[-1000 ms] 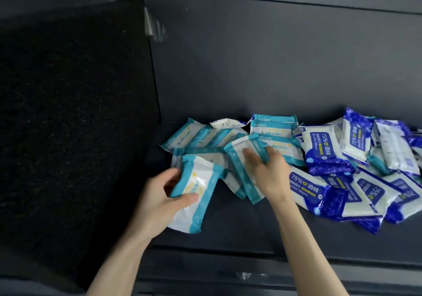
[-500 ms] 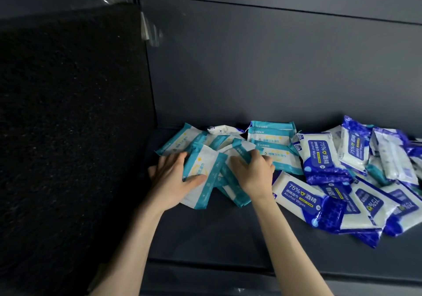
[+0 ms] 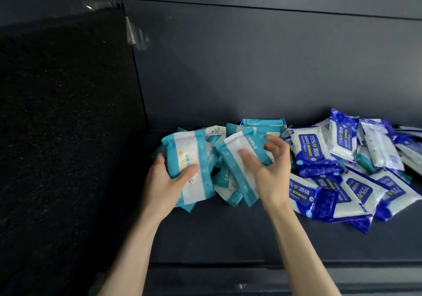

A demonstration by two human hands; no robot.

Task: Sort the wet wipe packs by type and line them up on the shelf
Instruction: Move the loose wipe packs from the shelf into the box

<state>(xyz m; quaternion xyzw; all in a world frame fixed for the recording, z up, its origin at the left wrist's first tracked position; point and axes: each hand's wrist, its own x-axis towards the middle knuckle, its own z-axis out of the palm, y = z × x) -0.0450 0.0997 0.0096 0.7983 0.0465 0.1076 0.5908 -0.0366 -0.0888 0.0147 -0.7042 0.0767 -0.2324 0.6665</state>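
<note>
Left grip (image 3: 167,182) on one teal pack (image 3: 190,156), right grip (image 3: 271,173) on second teal pack (image 3: 231,150)

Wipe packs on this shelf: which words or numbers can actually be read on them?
"75%", "酒精", "Alcohol Wipes": rear blue alcohol wipe pack.
"酒精", "Wipes": front blue pack, partly behind the right hand.
"75%": middle blue pack, print turned.
Left teal pack, gripped by the left hand, and right teal pack, pinched by the right hand: print too blurred.
Far-right blue packs: unreadable.
</note>
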